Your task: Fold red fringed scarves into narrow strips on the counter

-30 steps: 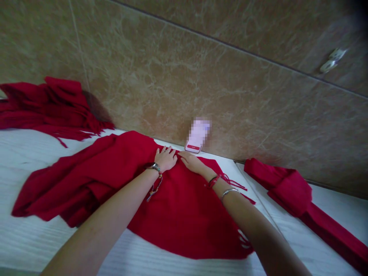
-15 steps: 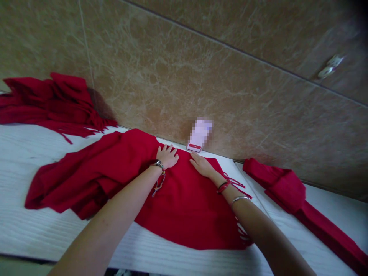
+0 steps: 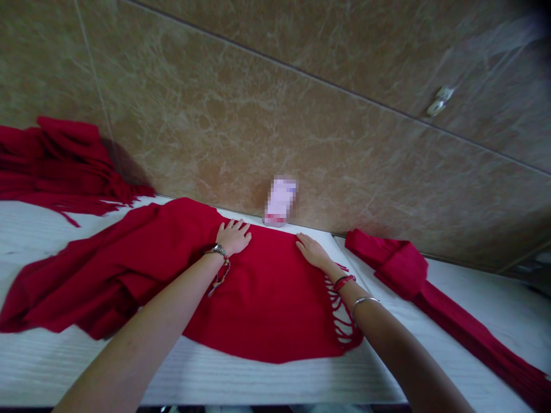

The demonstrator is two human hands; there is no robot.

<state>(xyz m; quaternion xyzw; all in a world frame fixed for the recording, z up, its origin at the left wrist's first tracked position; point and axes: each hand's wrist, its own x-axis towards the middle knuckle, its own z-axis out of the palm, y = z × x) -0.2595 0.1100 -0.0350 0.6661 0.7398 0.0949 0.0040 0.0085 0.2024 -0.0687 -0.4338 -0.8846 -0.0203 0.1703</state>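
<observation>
A red fringed scarf (image 3: 267, 298) lies spread on the white table (image 3: 267, 384), its left part bunched in folds. My left hand (image 3: 232, 236) rests flat on the scarf's far edge, fingers stretched out. My right hand (image 3: 312, 249) lies flat near the scarf's far right corner, fingers open, close to the fringe (image 3: 340, 315). Neither hand holds anything. Both wrists wear bracelets.
A phone (image 3: 279, 202) leans against the brown marble wall (image 3: 301, 115) just beyond my hands. A pile of red scarves (image 3: 55, 166) sits at the far left. A folded red scarf (image 3: 413, 281) stretches along the table to the right.
My hands have slid apart along the scarf's far edge, the right one moving to the right. The cloth's right end now lies flatter, with its fringe showing.
</observation>
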